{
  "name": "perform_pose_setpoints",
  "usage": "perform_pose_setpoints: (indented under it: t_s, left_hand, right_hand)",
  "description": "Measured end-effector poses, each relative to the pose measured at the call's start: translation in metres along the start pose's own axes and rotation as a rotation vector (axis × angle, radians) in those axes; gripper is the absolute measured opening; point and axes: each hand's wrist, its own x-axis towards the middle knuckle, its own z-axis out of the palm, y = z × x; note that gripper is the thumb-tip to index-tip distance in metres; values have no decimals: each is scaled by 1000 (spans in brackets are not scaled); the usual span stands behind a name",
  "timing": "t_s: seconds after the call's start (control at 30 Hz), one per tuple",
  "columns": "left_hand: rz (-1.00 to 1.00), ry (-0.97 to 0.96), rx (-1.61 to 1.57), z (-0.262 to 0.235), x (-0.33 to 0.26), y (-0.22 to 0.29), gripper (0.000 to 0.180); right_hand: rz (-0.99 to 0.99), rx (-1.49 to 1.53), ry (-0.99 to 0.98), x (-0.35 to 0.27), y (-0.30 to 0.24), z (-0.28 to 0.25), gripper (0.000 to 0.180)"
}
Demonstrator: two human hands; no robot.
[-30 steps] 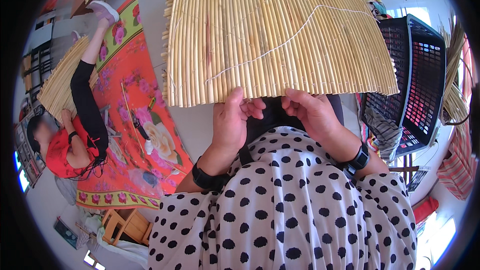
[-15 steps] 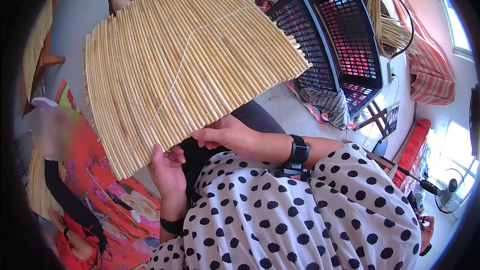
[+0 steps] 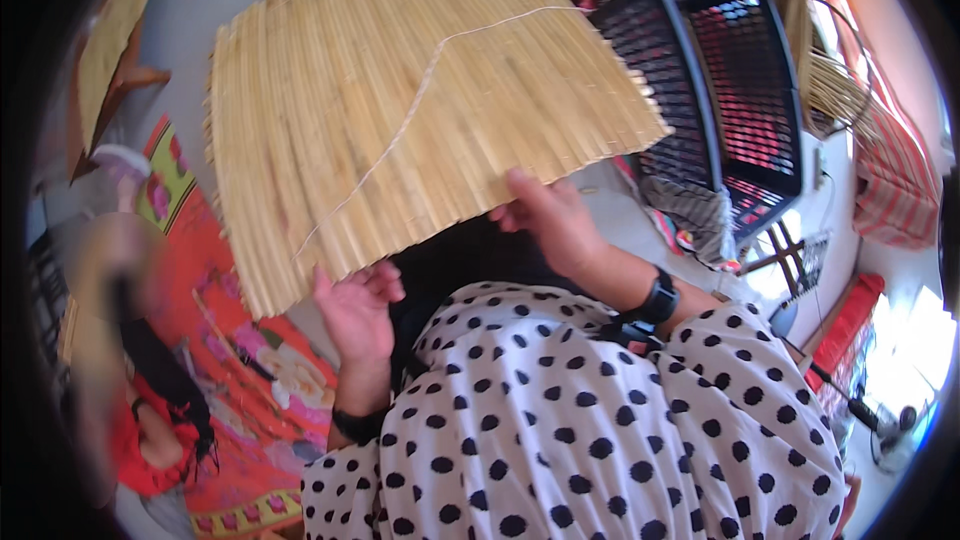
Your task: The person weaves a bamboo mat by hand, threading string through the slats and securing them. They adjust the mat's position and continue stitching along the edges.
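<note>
Grey floor; pale reed mat (image 3: 420, 110), loose string (image 3: 400, 130) across.

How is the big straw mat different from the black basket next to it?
The reed mat is flat, pale yellow and made of thin sticks side by side; the black basket is deep, dark and full of little holes. The left hand and right hand touch the mat, not the basket.

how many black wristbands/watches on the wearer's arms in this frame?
2. One black band on the left wrist, below the left hand; one black watch on the right wrist, behind the right hand at the woven reed mat. Sleeves could hide more.
</note>
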Motion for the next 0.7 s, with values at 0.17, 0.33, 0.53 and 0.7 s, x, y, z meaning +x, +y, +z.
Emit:
perform_pose_setpoints:
  t_s: [0.17,0.33,0.53,0.7]
  left_hand:
    - [21,-50,79,5,1,3,63]
    - [77,-26,135,9,-3,5,53]
    - [120,-34,233,10,-4,6,46]
    - [198,-32,280,13,-4,7,32]
  right_hand:
    - [-111,53,-45,3,7,-6,33]
    - [-72,130,-132,5,7,-9,34]
    - [-37,19,-289,2,12,-1,38]
    - [9,12,-314,4,14,8,34]
